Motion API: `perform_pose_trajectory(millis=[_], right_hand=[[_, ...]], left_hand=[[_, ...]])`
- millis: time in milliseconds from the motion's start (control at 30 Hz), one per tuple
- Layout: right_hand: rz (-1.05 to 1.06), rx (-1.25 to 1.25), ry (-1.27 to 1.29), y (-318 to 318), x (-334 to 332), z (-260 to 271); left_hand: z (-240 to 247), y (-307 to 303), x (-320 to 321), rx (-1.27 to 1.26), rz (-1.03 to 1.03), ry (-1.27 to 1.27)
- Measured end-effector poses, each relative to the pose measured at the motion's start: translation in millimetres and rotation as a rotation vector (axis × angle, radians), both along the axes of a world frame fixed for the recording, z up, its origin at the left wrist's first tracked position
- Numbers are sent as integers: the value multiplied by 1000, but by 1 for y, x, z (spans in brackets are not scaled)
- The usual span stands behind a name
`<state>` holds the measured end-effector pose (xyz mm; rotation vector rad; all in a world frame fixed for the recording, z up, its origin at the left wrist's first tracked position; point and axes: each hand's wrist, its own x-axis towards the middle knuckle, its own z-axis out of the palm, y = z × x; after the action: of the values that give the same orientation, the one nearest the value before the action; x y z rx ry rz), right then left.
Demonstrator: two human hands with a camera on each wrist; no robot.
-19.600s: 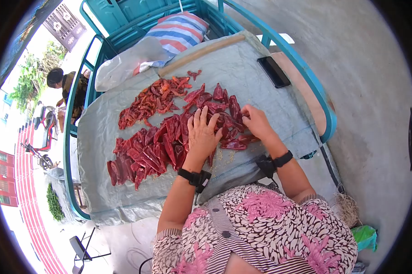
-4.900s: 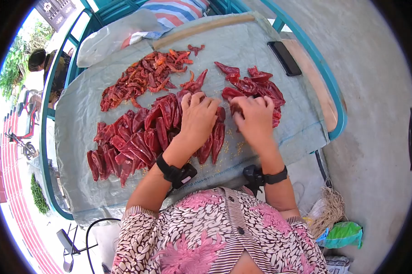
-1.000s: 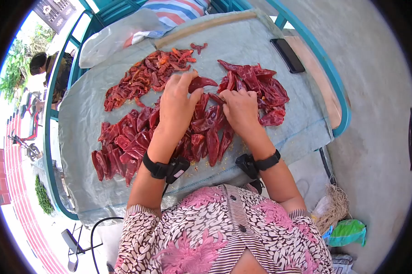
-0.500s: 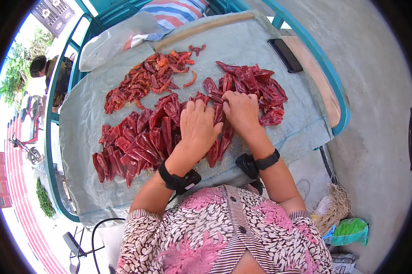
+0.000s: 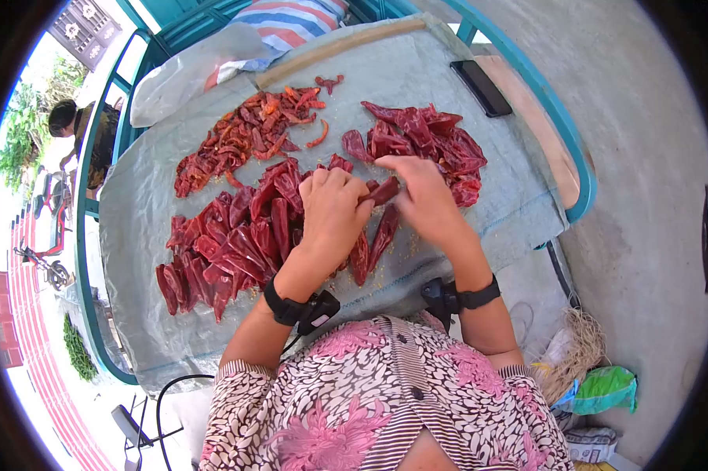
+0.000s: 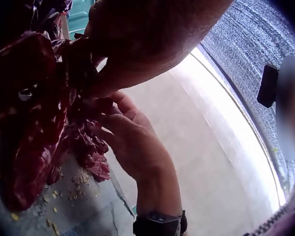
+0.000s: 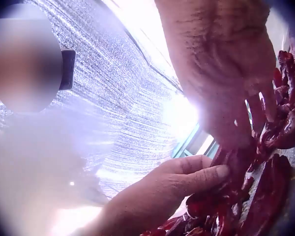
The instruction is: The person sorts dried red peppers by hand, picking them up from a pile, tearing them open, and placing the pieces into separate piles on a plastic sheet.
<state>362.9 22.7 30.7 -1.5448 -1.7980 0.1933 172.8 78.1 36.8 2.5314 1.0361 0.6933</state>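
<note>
Between the two hands lies a dark red dried pepper (image 5: pixel 382 191), pinched by the thumb and fingers of the left hand (image 5: pixel 329 216). The right hand (image 5: pixel 434 202) is at the pepper's other end, its index finger extended and its thumb near the tip. In the right wrist view the left hand (image 7: pixel 162 189) grips the pepper (image 7: pixel 231 164) from below, with the right hand (image 7: pixel 221 64) above. Left of the hands is a wide row of large peppers (image 5: pixel 244 247); another pile (image 5: pixel 440 145) lies beyond the right hand. The left wrist view shows the right hand (image 6: pixel 140 142) beside dark peppers.
Smaller orange-red peppers (image 5: pixel 248 133) lie at the back left of the grey sheet (image 5: pixel 205 337). A black phone (image 5: pixel 481 88) rests at the back right. Teal rails (image 5: pixel 562 118) border the sheet, with a striped sack (image 5: pixel 291 27) behind. Another person (image 5: pixel 95 141) is beyond the left rail.
The right hand has shifted right and spread its fingers somewhat. A pepper now shows between the hands, held by the left hand, which has moved slightly left. The view has shifted a little.
</note>
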Motion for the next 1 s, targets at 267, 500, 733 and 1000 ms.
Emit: perform_pose_trajectory(millis=[267,500,733,1000], right_hand=[[-33,-214,288,-11,10,31],[-163,-105,257,-12,-2,22],[-97,-260,675,-11,-15,14],[-161,-159,503,-14,-15,20]], left_hand=[[5,0,-13,-445,33,-305],[9,1,-10,-607,72,-546],[16,-4,-8,-582,-58,-466],[18,-2,-14,-515,-60,-549]])
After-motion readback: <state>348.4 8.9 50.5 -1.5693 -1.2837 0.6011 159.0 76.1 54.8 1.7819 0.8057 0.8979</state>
